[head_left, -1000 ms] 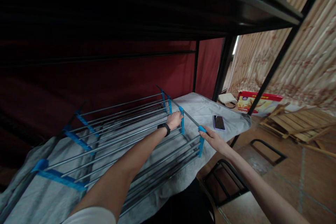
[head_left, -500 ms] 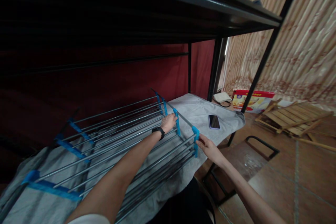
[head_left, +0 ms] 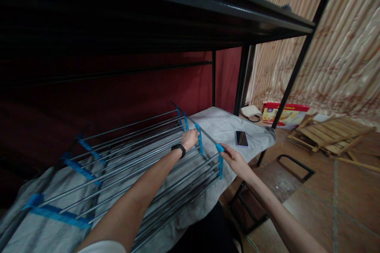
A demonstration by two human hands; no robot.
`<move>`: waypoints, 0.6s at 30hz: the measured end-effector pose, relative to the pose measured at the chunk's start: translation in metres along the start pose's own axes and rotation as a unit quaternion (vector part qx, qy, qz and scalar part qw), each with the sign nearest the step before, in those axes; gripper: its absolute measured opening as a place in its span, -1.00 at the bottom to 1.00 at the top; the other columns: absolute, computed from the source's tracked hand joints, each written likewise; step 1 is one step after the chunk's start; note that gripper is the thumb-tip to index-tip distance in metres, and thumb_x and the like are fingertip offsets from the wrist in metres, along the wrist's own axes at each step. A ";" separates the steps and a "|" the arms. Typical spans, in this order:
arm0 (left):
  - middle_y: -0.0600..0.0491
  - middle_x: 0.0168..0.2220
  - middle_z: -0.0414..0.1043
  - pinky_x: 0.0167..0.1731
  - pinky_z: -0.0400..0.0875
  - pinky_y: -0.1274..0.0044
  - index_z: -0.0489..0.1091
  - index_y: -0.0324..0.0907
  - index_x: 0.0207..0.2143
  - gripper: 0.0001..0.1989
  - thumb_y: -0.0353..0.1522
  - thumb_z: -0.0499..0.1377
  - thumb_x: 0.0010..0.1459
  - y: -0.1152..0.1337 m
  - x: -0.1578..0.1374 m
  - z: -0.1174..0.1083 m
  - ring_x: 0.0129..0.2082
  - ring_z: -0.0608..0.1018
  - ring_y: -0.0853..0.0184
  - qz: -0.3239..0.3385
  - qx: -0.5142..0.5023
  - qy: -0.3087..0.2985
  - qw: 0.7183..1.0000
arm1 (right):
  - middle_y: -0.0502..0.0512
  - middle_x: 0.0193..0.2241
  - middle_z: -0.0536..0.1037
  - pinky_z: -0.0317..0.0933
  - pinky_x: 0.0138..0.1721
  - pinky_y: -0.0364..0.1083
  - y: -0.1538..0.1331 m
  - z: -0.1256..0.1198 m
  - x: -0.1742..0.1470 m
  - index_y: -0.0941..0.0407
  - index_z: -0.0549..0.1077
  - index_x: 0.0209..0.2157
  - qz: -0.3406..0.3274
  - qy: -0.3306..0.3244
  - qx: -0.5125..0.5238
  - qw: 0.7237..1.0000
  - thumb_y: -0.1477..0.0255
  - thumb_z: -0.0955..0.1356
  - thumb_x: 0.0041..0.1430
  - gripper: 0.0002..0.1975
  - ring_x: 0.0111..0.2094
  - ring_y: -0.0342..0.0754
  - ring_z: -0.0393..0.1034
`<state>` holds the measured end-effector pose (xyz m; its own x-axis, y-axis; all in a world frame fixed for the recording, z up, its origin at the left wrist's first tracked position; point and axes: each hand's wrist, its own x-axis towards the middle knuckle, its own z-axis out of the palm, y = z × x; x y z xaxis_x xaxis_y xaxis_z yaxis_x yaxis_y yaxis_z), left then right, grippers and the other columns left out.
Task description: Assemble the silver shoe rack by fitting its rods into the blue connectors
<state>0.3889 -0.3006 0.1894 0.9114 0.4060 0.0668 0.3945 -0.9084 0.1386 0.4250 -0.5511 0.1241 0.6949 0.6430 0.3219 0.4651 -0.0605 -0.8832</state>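
A rack of grey metal rods with blue plastic end brackets, like a shoe rack (head_left: 130,156), lies on a grey cloth (head_left: 204,116). My left hand (head_left: 189,139), with a black band on its wrist, reaches over the rods and is closed round a middle blue bracket at the rack's right end. At the nearest blue bracket (head_left: 220,160), my right hand (head_left: 233,158) pinches the upper corner where the bracket meets the end tube. The fingertips of my left hand are partly hidden behind the hand itself.
A phone (head_left: 242,138) lies on the cloth to the right. Low overhead runs a dark metal bed frame (head_left: 190,12). On the right are a chair (head_left: 279,178), a red and yellow box (head_left: 285,114) and a folded wooden piece (head_left: 332,132) on the floor.
My right hand has shifted slightly up and left, from the side of the nearest bracket to its top corner. My left hand stays on the middle bracket.
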 end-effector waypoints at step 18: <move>-0.14 -0.01 0.59 -0.09 0.43 0.44 0.44 -0.14 0.01 -0.66 -0.26 -0.08 0.44 0.001 0.006 0.001 0.03 0.61 0.16 -0.016 -0.005 -0.011 1.000 | 0.26 0.05 0.59 0.33 0.16 0.14 -0.015 -0.008 0.032 0.24 0.47 0.19 0.016 -0.065 -0.078 0.995 0.28 0.29 0.29 -0.47 0.02 0.16 0.51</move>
<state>0.3944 -0.2992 0.1884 0.9007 0.4326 0.0405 0.4225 -0.8938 0.1507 0.4450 -0.5358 0.1502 0.6387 0.7317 0.2381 0.5306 -0.1947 -0.8250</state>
